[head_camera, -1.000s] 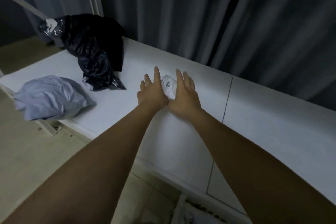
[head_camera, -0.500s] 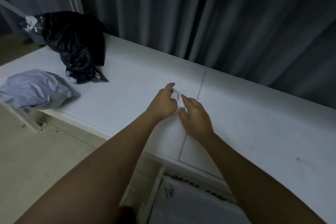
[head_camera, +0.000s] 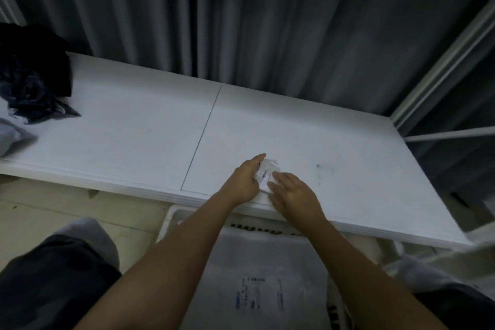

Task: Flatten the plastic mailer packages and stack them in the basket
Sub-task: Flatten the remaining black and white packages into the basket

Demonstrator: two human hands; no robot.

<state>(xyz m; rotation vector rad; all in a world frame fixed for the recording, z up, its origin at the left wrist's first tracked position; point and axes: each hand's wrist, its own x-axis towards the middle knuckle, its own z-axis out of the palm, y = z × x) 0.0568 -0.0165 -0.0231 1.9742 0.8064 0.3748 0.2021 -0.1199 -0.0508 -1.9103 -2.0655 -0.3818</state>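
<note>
The left hand curls round the left side of a small white mailer, thumb stretched along its far edge; the right hand lies over its right side with fingers nearly straight, pressing it down. The mailer sits on the white tabletop close to the near edge, directly above the white basket on the floor, where a flattened pale mailer with a printed label already lies.

The small mailer looks light, thin and crinkly, likely slick plastic that springs back once released. Pinching it by two opposite edges, palms keeping it flat, should serve best for the drop into the basket.

Compared with half a second ago, both hands and the mailer are nearer the tabletop's front edge, and the view has tipped down, so the basket shows more fully. The black mailer and grey mailer now sit at the far left.
</note>
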